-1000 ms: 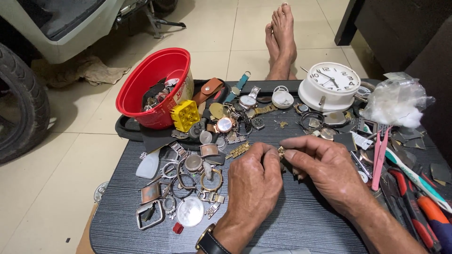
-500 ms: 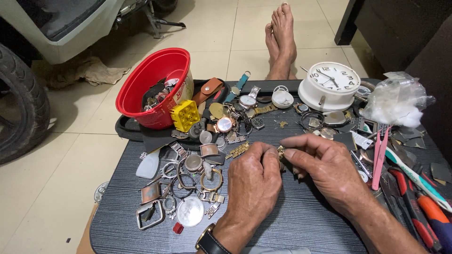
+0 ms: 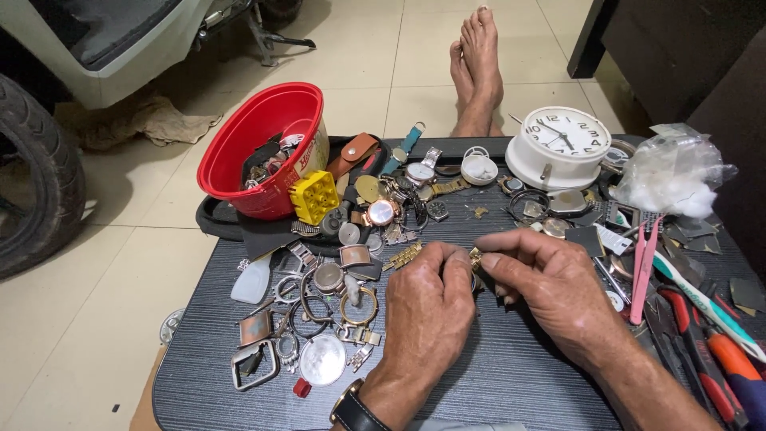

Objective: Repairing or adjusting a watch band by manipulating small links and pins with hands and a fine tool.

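Both hands pinch a small gold watch link (image 3: 475, 257) right between them: left hand (image 3: 427, 307) and right hand (image 3: 550, 287) fingertip to fingertip.

A single head-worn camera looks steeply down, close over a dark tabletop (image 3: 511, 375), facing away from the wearer toward tiled floor (image 3: 383, 56) at the far edge.
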